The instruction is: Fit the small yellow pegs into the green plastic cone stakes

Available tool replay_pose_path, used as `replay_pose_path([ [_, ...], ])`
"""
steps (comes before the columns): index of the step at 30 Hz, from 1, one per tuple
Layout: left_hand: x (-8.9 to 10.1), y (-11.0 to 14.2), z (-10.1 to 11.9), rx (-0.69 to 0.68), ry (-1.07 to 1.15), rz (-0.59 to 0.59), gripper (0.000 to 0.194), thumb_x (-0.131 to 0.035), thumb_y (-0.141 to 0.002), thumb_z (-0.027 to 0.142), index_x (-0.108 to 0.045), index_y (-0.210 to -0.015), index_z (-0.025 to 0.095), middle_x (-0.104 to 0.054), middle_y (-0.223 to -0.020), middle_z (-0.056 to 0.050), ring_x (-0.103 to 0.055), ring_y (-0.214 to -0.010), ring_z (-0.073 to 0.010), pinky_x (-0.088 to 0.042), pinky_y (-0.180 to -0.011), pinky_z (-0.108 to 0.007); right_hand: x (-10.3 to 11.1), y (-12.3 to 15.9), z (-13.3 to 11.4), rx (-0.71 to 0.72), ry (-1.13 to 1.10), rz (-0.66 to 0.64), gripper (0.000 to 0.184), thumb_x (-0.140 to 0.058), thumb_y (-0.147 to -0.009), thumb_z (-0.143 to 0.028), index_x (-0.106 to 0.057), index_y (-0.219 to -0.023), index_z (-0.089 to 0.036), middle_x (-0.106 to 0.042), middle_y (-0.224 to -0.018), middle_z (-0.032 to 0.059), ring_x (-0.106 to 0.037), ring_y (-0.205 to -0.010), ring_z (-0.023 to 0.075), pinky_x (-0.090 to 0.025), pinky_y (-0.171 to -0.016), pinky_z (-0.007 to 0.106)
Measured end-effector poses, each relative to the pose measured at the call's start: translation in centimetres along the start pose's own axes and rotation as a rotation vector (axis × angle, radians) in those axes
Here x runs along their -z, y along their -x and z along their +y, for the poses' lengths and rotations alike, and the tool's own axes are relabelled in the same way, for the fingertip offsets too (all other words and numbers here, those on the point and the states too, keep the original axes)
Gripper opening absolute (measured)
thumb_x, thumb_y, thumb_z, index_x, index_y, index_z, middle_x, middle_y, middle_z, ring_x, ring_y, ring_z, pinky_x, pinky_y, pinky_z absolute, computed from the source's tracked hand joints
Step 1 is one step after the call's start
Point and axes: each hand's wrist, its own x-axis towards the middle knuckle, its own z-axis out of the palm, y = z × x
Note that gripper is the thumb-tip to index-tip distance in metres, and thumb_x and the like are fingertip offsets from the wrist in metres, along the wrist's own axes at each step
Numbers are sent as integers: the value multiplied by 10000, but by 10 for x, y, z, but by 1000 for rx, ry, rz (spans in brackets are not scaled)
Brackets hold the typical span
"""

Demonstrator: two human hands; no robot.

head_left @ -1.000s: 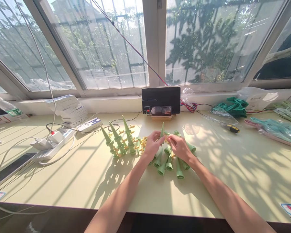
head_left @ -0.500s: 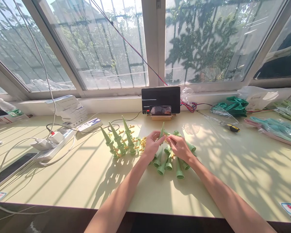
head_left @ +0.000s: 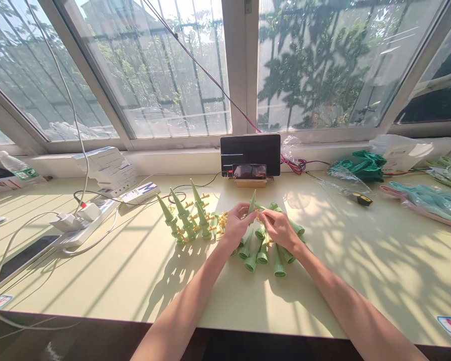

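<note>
My left hand [head_left: 238, 220] is closed around a green plastic watering spike [head_left: 252, 200], its tip pointing up. Close against it, my right hand [head_left: 278, 225] pinches at the spike's side; a small yellow-orange bit shows between the hands, mostly covered by the fingers. Below and behind my right hand lies a pile of green hollow spikes [head_left: 280, 268], wide ends toward me. Left of my hands stand several upright green spikes [head_left: 180, 213] fitted with yellow valves. Between them and my left hand sits a heap of small yellow valves [head_left: 222, 220], partly hidden.
A phone [head_left: 250, 172] leans before a black tablet [head_left: 250, 148] at the back. On the left are a power strip [head_left: 73, 238], cables and white boxes [head_left: 103, 168]. To the right lie a yellow-black cutter [head_left: 362, 199], a green bag [head_left: 364, 165] and plastic-wrapped items [head_left: 428, 198].
The view has shifted very slightly. Both hands keep their positions around the upright spike, with only slight finger movement; the piles on the table look the same.
</note>
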Motion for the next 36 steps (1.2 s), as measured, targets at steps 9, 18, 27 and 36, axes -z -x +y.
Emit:
replay_pose_path([
  [9,2,-2,-4,26,-5,7,293,-813,-723,411,-678,-894,216,-719,-960,-53,-618,-852,-173,-398,-621,-259,-3,0,3,-7,-1,2,359,-454,-989,-448,-558,-747,-203,-452,-571,-29,-371,-512,123,-307,-504,263],
  [18,3,-3,-4,55,57,14,350,-857,-659,429,-692,-880,211,-726,-888,-38,-592,-739,-138,-387,-611,-254,-3,0,4,14,28,-6,359,-442,-990,-461,-572,-768,-210,-462,-569,-24,-376,-505,129,-319,-511,267],
  [27,3,-4,-3,81,97,36,375,-889,-599,426,-713,-849,209,-738,-877,-42,-597,-722,-141,-386,-609,-264,-4,-1,3,21,20,-18,344,-449,-993,-441,-593,-790,-204,-502,-574,-16,-415,-506,133,-345,-520,272],
  [36,3,-4,-5,51,37,15,365,-849,-672,424,-700,-923,204,-740,-890,-56,-602,-752,-152,-401,-586,-256,-4,0,6,12,36,6,365,-448,-999,-456,-609,-798,-197,-503,-580,-19,-404,-508,128,-337,-523,269],
])
